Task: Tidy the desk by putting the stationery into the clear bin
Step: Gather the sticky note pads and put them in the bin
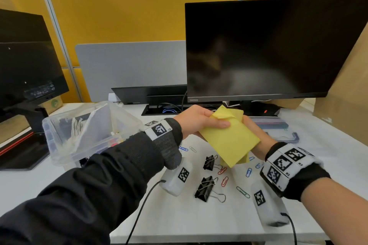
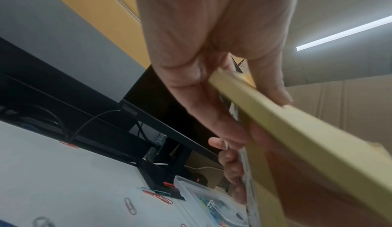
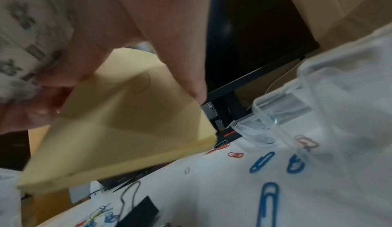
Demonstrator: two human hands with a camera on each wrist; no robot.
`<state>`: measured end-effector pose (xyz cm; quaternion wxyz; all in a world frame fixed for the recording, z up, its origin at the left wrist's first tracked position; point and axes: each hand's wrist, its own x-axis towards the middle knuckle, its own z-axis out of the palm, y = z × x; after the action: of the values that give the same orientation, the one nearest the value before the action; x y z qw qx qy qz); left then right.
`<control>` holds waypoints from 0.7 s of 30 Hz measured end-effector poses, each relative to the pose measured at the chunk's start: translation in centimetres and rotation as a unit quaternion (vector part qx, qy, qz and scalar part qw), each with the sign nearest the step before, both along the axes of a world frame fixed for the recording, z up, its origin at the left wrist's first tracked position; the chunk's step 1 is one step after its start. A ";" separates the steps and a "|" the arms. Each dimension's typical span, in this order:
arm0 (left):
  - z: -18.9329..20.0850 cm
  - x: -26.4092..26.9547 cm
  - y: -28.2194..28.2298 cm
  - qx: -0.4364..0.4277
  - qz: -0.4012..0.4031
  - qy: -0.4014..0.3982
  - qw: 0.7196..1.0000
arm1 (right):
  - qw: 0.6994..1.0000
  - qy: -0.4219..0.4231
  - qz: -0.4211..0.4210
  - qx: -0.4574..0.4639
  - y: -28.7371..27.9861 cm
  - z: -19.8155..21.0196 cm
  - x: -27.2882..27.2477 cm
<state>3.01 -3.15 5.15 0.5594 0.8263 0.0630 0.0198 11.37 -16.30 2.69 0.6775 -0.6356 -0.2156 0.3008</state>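
A yellow sticky note pad hangs above the desk in front of the monitor, its top sheet curled up at the far end. My left hand grips its far left corner, thumb on top and fingers beneath. My right hand holds the pad from below on the right side. The clear bin stands tilted at the left with a crumpled plastic bag and small items inside. Two black binder clips and several coloured paper clips lie on the white desk under the hands.
A black monitor stands right behind the hands, a second one at the far left. A small clear box with clips lies at the right. Cardboard boxes rise along the right edge. Wrist cables trail over the front edge.
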 end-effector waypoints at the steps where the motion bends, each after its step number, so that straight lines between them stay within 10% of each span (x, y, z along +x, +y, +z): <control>1: 0.0 0.1 0.0 -0.009 0.013 0.000 1.000 | 1.000 0.002 0.004 0.015 -0.4 -0.2 -0.1; 7: 0.0 0.0 0.7 -0.064 0.086 -0.012 0.994 | 0.998 -0.061 -0.013 0.001 -1.2 -0.6 0.1; 21: 0.4 -0.9 1.4 -0.128 0.154 -0.002 0.980 | 0.990 0.134 0.019 0.041 0.0 -1.3 -1.9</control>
<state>2.07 -1.73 5.58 0.6509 0.7282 0.1905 0.0990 9.45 -16.29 1.41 0.7201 -0.5572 -0.1471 0.3865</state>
